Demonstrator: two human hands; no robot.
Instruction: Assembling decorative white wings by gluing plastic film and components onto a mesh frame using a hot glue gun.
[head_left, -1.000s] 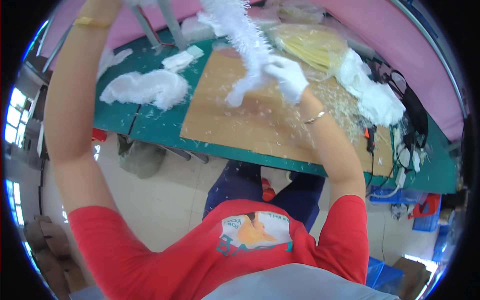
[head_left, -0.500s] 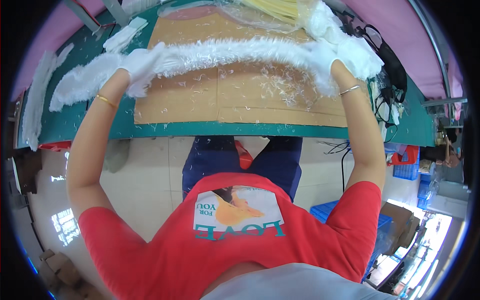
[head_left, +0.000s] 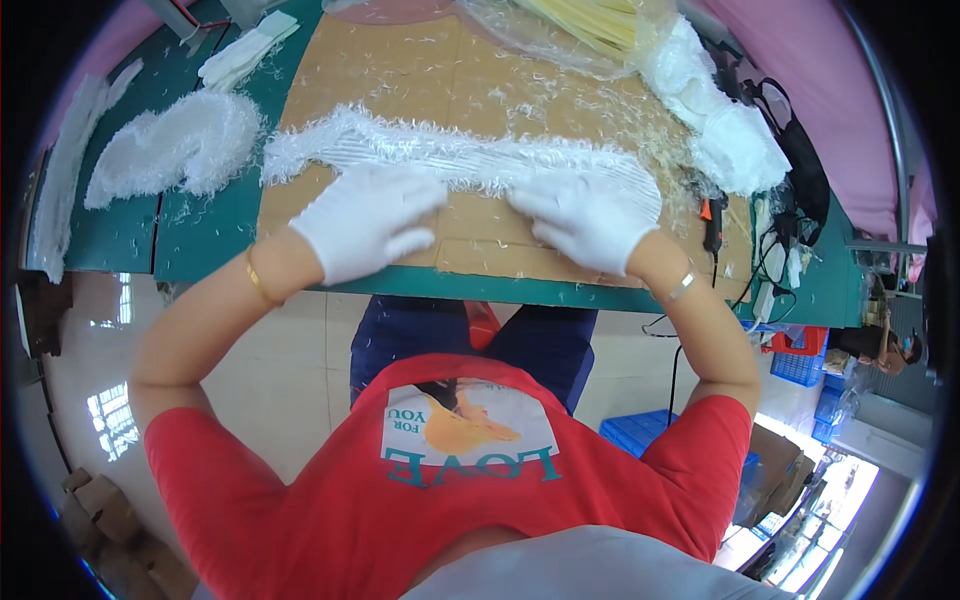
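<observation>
A long white strip of shaggy fabric (head_left: 400,143) lies across the cardboard sheet (head_left: 380,75), its fringe along the edges and a ribbed face showing. My left hand (head_left: 368,222), in a white glove, rests at the strip's near edge left of centre, fingers stretched out. Opposite it, my right hand (head_left: 582,218), gloved too, lies with its fingers spread at the strip's near edge. Both hands are slightly blurred and neither grips anything. Farther left on the green table (head_left: 120,235) sits a curled fluffy white piece (head_left: 185,142).
A hot-glue gun (head_left: 711,222) with an orange tip and cable lies right of the cardboard. Beyond are white fluffy fabric (head_left: 735,145), a black strap (head_left: 800,150) and yellow strips in clear plastic (head_left: 590,25). White gloves (head_left: 248,50) lie far left. Loose fibres litter the cardboard.
The strip, held stretched between both hands before, now lies on the cardboard nearer me. My hands have let go of its ends and moved inward, toward each other.
</observation>
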